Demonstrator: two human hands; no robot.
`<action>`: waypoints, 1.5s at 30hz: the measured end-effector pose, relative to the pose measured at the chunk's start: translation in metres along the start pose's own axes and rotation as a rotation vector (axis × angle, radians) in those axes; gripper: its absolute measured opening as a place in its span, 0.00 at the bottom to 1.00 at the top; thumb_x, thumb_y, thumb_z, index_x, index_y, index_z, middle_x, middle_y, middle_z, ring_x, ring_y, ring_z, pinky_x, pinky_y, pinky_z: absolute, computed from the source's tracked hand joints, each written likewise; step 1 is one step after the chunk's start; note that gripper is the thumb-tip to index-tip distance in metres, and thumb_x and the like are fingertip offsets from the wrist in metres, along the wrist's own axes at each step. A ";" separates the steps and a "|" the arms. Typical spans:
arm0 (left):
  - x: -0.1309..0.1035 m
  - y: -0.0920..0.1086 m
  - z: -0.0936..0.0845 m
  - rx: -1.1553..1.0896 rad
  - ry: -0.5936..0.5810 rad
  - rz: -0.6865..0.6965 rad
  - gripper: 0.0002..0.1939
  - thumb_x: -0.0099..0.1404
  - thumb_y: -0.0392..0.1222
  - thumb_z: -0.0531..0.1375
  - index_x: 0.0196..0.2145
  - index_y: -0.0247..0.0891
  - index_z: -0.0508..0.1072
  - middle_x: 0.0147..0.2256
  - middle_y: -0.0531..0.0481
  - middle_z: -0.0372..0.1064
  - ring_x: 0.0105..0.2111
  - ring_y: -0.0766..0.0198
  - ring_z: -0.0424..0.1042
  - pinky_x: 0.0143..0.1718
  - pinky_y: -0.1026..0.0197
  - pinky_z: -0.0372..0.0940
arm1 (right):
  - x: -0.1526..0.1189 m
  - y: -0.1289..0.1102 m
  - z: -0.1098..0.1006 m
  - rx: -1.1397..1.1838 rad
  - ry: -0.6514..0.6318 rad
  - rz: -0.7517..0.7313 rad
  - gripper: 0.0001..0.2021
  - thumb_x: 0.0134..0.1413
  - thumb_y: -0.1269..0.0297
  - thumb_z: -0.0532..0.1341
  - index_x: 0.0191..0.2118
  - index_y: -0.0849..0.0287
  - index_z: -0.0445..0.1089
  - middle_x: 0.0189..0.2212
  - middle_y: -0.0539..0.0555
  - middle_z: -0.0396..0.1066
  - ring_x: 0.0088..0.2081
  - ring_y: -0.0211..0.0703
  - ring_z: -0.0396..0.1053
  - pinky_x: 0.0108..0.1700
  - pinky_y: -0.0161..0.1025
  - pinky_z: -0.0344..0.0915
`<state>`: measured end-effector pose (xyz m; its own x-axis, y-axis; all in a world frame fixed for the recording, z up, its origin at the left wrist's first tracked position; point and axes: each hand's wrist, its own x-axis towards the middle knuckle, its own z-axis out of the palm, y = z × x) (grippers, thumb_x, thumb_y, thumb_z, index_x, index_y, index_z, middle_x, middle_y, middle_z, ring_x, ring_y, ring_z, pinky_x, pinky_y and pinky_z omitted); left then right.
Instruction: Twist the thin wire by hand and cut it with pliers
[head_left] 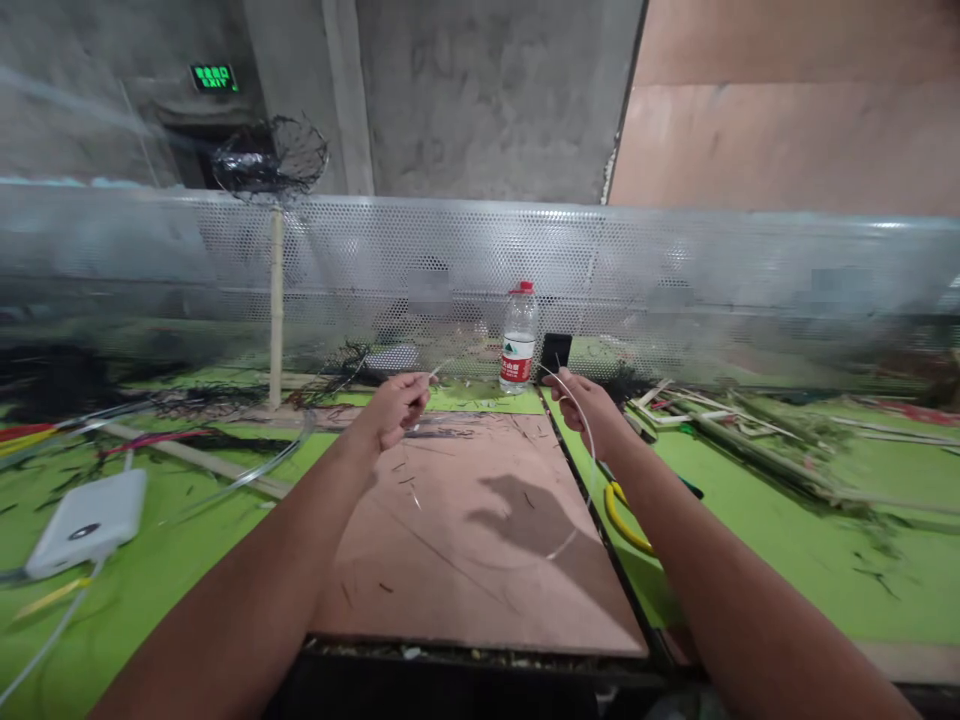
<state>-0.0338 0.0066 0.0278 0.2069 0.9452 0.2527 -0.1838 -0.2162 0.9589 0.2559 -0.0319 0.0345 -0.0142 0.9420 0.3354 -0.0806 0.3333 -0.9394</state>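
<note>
A thin translucent plastic strand [591,428] hangs in a loop over the brown board [465,590]. My right hand [585,402] is closed on one end of it, thumb against the fingers, with the tip poking out above. My left hand [397,408] pinches a pale strand end that shows past its fingertips. The middle of the loop is faint, so I cannot tell for certain that both ends belong to one strand. Both hands are raised above the board's far part, apart from each other. A shadow falls on the board below my right hand.
Beyond the hands stand a red-capped water bottle [517,345] and a dark phone-like slab [556,350] before a perforated metal screen [420,240]. A white power bank [88,522] lies left. Yellow-handled tool [624,520] and split bamboo strips [750,450] lie right. A bamboo post [277,310] rises left.
</note>
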 end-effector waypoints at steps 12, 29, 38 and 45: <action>-0.006 -0.015 0.019 -0.195 -0.277 -0.137 0.17 0.61 0.38 0.55 0.49 0.36 0.65 0.40 0.43 0.68 0.27 0.71 0.65 0.25 0.68 0.62 | 0.003 -0.005 -0.014 0.229 -0.127 -0.007 0.11 0.41 0.65 0.65 0.33 0.61 0.67 0.19 0.45 0.56 0.17 0.27 0.43 0.17 0.30 0.35; -0.003 -0.026 0.021 0.312 -0.187 0.004 0.25 0.60 0.47 0.57 0.54 0.36 0.62 0.28 0.52 0.65 0.14 0.78 0.50 0.12 0.71 0.46 | 0.002 -0.006 -0.016 0.091 -0.212 -0.004 0.16 0.40 0.68 0.63 0.40 0.63 0.70 0.15 0.43 0.54 0.15 0.27 0.43 0.17 0.31 0.37; -0.003 -0.016 0.014 0.418 -0.261 0.048 0.24 0.60 0.47 0.57 0.53 0.35 0.66 0.21 0.54 0.59 0.15 0.77 0.48 0.14 0.71 0.42 | 0.005 -0.003 -0.019 -0.174 -0.143 -0.021 0.12 0.41 0.62 0.65 0.34 0.61 0.73 0.13 0.43 0.53 0.15 0.28 0.44 0.17 0.31 0.38; -0.005 -0.015 0.014 0.283 -0.243 -0.011 0.24 0.59 0.47 0.58 0.52 0.36 0.65 0.25 0.53 0.63 0.15 0.77 0.52 0.14 0.71 0.45 | 0.005 -0.003 -0.018 -0.134 -0.051 -0.073 0.14 0.38 0.60 0.67 0.34 0.62 0.73 0.13 0.43 0.55 0.15 0.28 0.45 0.17 0.31 0.39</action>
<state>-0.0186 0.0015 0.0142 0.4358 0.8693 0.2330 0.0855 -0.2977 0.9508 0.2740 -0.0274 0.0378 -0.0641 0.9130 0.4030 0.0500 0.4062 -0.9124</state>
